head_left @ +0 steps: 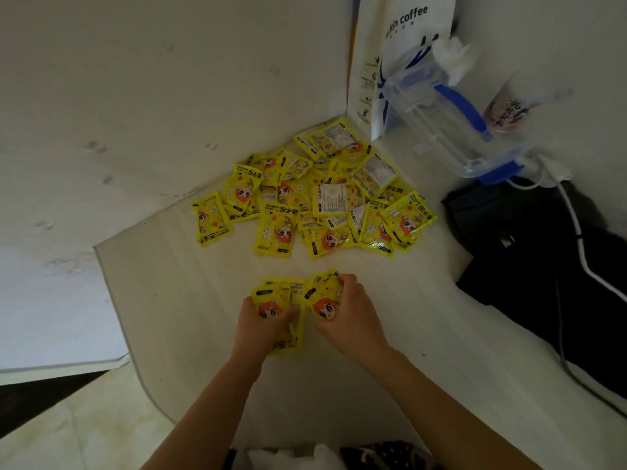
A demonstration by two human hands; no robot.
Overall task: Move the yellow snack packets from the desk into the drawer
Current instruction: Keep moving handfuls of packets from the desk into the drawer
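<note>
A heap of several yellow snack packets (315,198) with a red-haired cartoon figure lies on the white desk (339,385), toward the back corner by the wall. Closer to me, both hands hold small bunches of the same packets just above the desk. My left hand (261,325) grips a bunch (271,300) from the left. My right hand (349,312) grips another bunch (322,296) from the right. The two bunches touch in the middle. No drawer is in view.
A white paper coffee bag (407,35) stands in the back corner. Beside it a clear plastic box (451,127) with blue clips leans on the wall, with a cup (509,110) behind it. Black clothing (549,266) and a white cable (573,215) cover the desk's right side.
</note>
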